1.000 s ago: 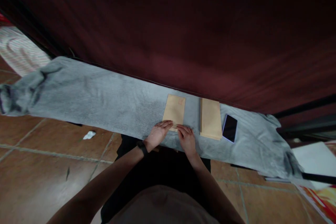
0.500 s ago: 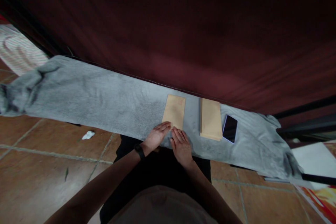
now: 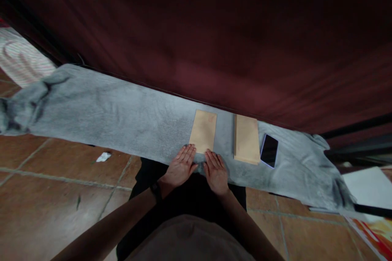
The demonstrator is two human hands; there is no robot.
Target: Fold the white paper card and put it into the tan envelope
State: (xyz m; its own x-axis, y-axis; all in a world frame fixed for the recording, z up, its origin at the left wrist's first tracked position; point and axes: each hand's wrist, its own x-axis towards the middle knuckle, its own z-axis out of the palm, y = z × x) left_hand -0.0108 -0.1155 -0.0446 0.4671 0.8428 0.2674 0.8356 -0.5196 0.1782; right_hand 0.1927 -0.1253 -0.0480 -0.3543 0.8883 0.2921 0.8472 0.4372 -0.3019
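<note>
A single tan envelope lies flat on a grey towel spread over a narrow surface. My left hand rests flat with its fingers stretched out, fingertips at the envelope's near left corner. Beside it my right hand also lies flat and open, fingertips just at the envelope's near edge. Neither hand holds anything. A black band is on my left wrist. To the right sits a stack of tan envelopes.
A dark phone lies screen up right of the stack. A dark red curtain hangs behind the towel. The floor is brown tile with a white paper scrap. White and orange sheets lie at the far right.
Both hands have slid back toward me off the envelope's near end and flattened side by side on the towel. The envelope, stack and phone have stayed put.
</note>
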